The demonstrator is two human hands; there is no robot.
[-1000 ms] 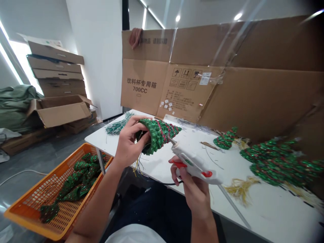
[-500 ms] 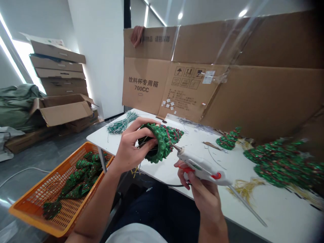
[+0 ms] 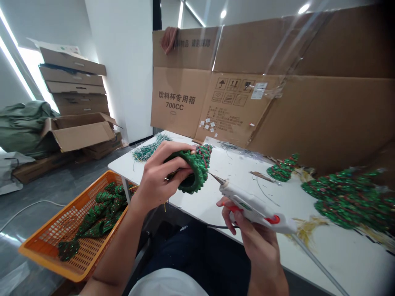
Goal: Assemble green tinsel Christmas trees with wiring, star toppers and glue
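My left hand (image 3: 163,176) grips a small green glittery Christmas tree (image 3: 200,166) by its hollow base, thumb and fingers at the rim. The tree lies on its side in the air, with its open bottom turned partly toward me and red trim on its surface. In my right hand (image 3: 247,230) is a white hot glue gun (image 3: 247,205) with a red trigger and a glue stick (image 3: 321,263) out of its back. The gun's metal nozzle points at the tree, a small gap away from it.
More glittery trees (image 3: 348,197) stand at the table's right, with one smaller tree (image 3: 282,167) further back. Green wires (image 3: 149,148) and gold strands (image 3: 308,230) lie on the white table (image 3: 197,207). An orange basket (image 3: 33,250) of green pieces is at lower left; cardboard (image 3: 182,86) walls the back.
The tree has turned in my left hand, its tip now nearer the far side. My right hand with the glue gun has shifted slightly right and down, away from the tree.
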